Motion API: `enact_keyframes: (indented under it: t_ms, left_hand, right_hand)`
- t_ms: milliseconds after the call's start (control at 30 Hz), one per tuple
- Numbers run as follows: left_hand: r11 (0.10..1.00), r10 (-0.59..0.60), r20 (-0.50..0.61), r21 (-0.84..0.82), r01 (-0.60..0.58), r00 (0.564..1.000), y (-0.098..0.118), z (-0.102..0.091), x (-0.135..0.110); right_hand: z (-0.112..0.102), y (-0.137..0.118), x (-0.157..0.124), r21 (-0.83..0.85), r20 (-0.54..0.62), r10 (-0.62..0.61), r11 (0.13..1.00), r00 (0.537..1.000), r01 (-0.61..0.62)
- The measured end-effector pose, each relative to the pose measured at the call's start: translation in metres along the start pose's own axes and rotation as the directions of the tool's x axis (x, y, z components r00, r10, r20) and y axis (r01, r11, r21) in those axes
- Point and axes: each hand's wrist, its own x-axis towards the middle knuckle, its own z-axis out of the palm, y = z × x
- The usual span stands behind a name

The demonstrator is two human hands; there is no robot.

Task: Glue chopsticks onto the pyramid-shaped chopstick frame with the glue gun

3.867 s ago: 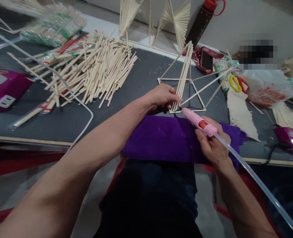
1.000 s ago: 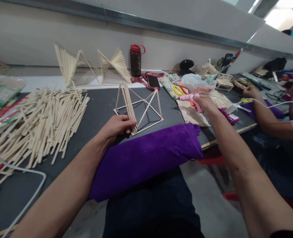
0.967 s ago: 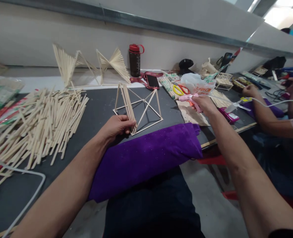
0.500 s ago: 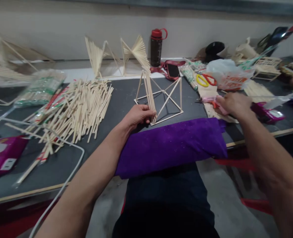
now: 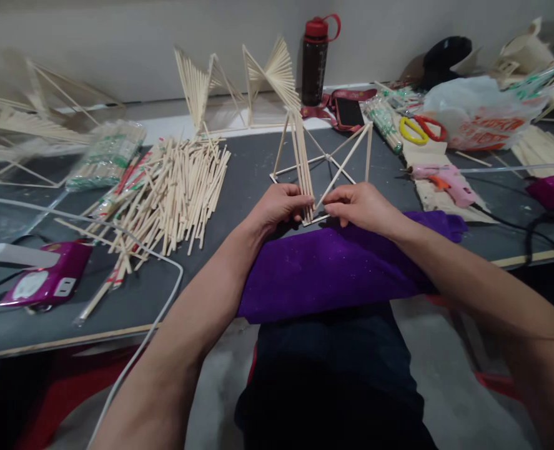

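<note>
A frame of thin wooden sticks [image 5: 326, 164] stands on the dark table mat [image 5: 248, 169] in the middle. My left hand [image 5: 279, 207] pinches the bundle of upright sticks at the frame's near corner. My right hand [image 5: 358, 206] is closed on the same near corner from the right, its fingers pinching a slanted stick. A pink glue gun [image 5: 443, 178] lies on paper to the right, held by no hand. A purple cloth [image 5: 337, 265] lies over the table edge under both wrists.
A heap of loose sticks [image 5: 173, 187] lies left of the frame. Finished fan-shaped stick models [image 5: 239, 84] and a dark bottle [image 5: 315, 59] stand at the back. Magenta devices [image 5: 47, 281] sit left and right, with a white cable [image 5: 159, 312]. Scissors [image 5: 420, 128] and a bag [image 5: 483, 112] lie at right.
My right hand has put the pink glue gun down on the paper and come back to the frame's near corner. My left hand has stayed on the frame. The view has swung left.
</note>
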Motion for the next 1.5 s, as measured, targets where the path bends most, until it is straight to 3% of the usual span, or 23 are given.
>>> enact_keyframes:
  t_ms: [133,333,767,1067,1267,1500]
  left_hand:
    - [1.0,0.025,0.016,-0.018,-0.025,1.0,-0.001,0.0,0.0]
    - [0.999,0.027,0.005,-0.018,-0.027,1.0,-0.005,-0.001,0.002]
    - [1.0,0.0,0.007,-0.003,0.0,1.0,-0.001,-0.001,0.0]
    - [1.0,0.017,0.003,-0.013,-0.017,1.0,-0.006,-0.002,0.003]
    - [1.0,0.006,-0.015,0.004,-0.006,1.0,-0.002,0.0,0.001]
    - [1.0,0.01,-0.019,0.009,-0.009,1.0,-0.001,0.001,0.001]
  right_hand:
    - [0.01,0.007,0.01,0.065,0.02,0.011,0.998,1.0,-0.012]
    - [0.018,0.001,0.009,0.058,-0.062,0.039,0.998,0.997,-0.035]
    - [0.021,0.004,0.014,0.015,-0.059,0.006,1.0,0.998,-0.005]
    - [0.017,0.0,0.011,0.136,-0.011,0.049,0.99,0.999,-0.048]
    - [0.017,0.0,0.01,0.181,-0.028,0.075,0.981,0.997,-0.068]
    - [0.018,0.003,0.01,0.121,-0.071,0.064,0.991,0.995,-0.055]
